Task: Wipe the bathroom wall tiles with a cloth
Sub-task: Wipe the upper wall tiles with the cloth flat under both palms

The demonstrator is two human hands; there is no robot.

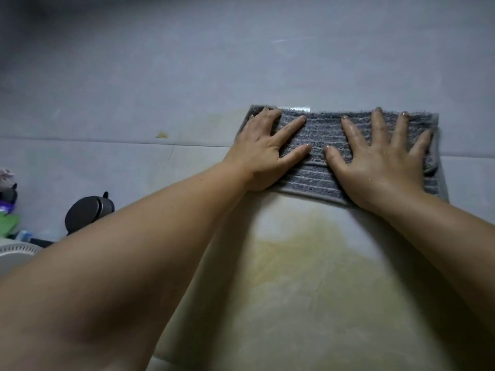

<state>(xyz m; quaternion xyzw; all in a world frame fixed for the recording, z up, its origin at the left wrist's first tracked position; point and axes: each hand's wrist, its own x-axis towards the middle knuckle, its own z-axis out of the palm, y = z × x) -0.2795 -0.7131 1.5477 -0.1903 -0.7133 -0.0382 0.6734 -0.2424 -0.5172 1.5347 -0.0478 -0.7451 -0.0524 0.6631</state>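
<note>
A grey ribbed cloth (321, 135), folded into a wide strip, lies flat against the pale grey wall tiles (187, 76). My left hand (265, 151) presses on its left end with the fingers spread and the fingertips reaching the cloth's top edge. On the cloth's right half, my right hand (380, 162) lies palm down with the fingers fanned out, and its skin looks wet. Both forearms stretch out towards the wall. A broad yellowish stain (308, 253) spreads over the tile below the cloth.
A small yellow spot (161, 134) sits on a grout line left of the cloth. At the lower left are a black round-lidded object (85, 212), some coloured clutter (8, 199) and a white slatted thing (18, 250).
</note>
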